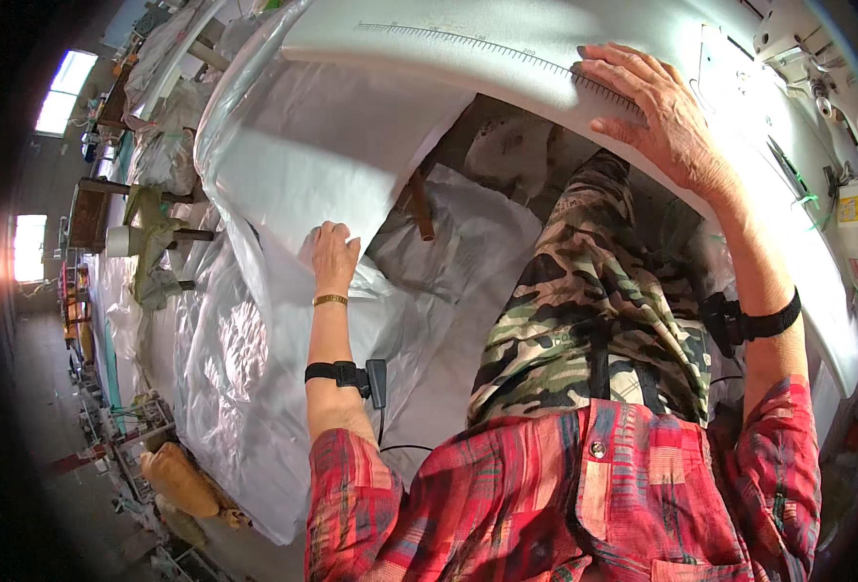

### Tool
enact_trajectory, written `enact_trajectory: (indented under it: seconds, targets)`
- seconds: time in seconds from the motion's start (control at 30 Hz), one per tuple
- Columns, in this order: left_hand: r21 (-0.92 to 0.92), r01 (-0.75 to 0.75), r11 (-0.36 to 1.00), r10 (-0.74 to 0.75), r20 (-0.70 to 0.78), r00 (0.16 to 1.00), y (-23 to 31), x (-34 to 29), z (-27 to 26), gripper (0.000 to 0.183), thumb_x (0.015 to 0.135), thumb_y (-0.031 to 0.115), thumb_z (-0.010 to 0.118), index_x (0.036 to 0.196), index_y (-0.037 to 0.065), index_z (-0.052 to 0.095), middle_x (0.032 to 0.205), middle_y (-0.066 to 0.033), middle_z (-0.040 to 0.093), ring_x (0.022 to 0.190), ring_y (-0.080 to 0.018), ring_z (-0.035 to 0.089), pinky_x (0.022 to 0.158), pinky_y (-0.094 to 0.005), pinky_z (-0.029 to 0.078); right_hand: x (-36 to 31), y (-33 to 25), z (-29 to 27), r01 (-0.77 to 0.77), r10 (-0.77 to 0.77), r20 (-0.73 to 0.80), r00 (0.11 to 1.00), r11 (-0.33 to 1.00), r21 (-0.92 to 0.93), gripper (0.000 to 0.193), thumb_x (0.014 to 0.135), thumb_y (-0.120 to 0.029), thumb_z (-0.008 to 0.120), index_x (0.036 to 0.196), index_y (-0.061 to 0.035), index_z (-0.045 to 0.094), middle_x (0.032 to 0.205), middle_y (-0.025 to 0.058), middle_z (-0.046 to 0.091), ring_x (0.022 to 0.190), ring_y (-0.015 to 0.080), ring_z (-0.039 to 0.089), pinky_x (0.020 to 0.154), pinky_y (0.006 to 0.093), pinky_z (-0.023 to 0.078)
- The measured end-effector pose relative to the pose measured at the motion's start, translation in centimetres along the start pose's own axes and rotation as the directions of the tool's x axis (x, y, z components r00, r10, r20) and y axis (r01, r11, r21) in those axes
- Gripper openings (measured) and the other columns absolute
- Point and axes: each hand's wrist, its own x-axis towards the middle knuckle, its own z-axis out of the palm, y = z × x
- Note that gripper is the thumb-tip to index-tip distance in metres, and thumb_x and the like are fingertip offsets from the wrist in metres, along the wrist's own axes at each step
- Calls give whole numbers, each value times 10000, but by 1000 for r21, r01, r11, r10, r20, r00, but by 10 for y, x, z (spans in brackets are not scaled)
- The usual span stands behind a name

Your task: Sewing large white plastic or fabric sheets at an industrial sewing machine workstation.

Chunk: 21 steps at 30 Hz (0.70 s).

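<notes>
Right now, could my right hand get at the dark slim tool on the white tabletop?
Probably yes: the right hand lies over the same white tabletop, and nothing bulky shows between it and the dark slim tool to its right.

The shirt (507, 485) is showing a plaid of reds crossed with dark blue and cream. The trousers (565, 320) are carrying camouflage in black, green, brown and cream. The sheet (293, 165) is gleaming silvery white, and the surface (327, 39) is shining white, its scale (487, 43) running in black ticks. A bracelet (330, 300) is glinting gold, both arm straps (776, 319) are looking black, and a label (849, 210) is glowing yellow.
</notes>
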Motion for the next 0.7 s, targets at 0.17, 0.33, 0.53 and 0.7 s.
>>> enact_trajectory:
  seconds: [0.17,0.33,0.53,0.7]
  targets:
    - [54,-18,998,25,-118,993,5,3,-1,237,729,59,684,942,5,593,987,-150,566,1003,-337,535,873,-430,462,1,-1,0,-36,37,27,999,999,-32,556,901,-515,556,1312,-141,552,1379,46,520,1279,241,469,1060,404,354]
    - [122,-18,992,25,-56,998,-9,7,11,154,759,69,628,891,-2,597,954,-162,571,968,-344,545,845,-437,466,3,-4,-10,-19,18,69,997,1000,19,593,876,-479,593,1360,-144,516,1440,45,467,1341,267,410,1127,426,316]
    - [189,-87,978,97,-42,994,-30,16,26,119,771,100,621,852,15,603,895,-150,581,929,-341,561,819,-451,470,3,-5,-20,-105,66,184,981,972,210,598,892,-452,620,1340,-69,520,1423,141,463,1312,324,407,1106,455,309]
    - [113,9,994,3,-104,995,-20,10,15,377,719,256,780,968,29,611,986,-135,579,999,-327,544,877,-439,455,0,-3,-15,-118,90,197,976,983,137,646,888,-511,596,1336,-52,521,1410,152,475,1310,332,411,1107,463,310]
